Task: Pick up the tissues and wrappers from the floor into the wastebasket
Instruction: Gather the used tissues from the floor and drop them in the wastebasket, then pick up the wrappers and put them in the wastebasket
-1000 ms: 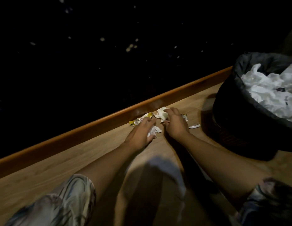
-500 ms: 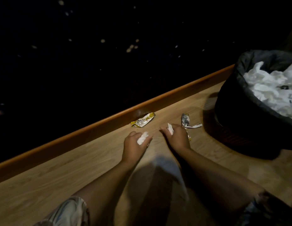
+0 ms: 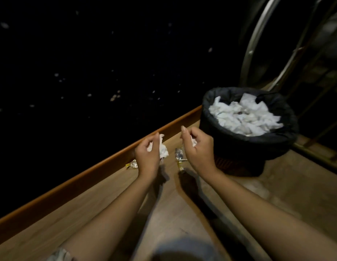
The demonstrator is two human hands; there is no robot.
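My left hand [image 3: 146,156] is raised above the wooden floor and holds a crumpled white tissue [image 3: 163,150] that hangs from its fingers. My right hand [image 3: 198,148] is lifted beside it, closed on a smaller white tissue [image 3: 193,142]. A silver and yellow wrapper [image 3: 133,164] lies on the floor by the skirting, partly hidden behind my left hand. A second silver wrapper [image 3: 179,156] lies between my hands. The black-lined wastebasket [image 3: 244,144], filled with white tissues [image 3: 243,117], stands just right of my right hand.
An orange-brown skirting board [image 3: 88,175] runs diagonally along the dark speckled wall [image 3: 88,72]. Metal tubing and a curved rail [image 3: 258,44] stand behind the basket. A low metal threshold [image 3: 318,159] runs along the right.
Both hands have risen off the floor with their tissues and moved toward the wastebasket. The view has pulled back and up. The two wrappers stay on the floor.
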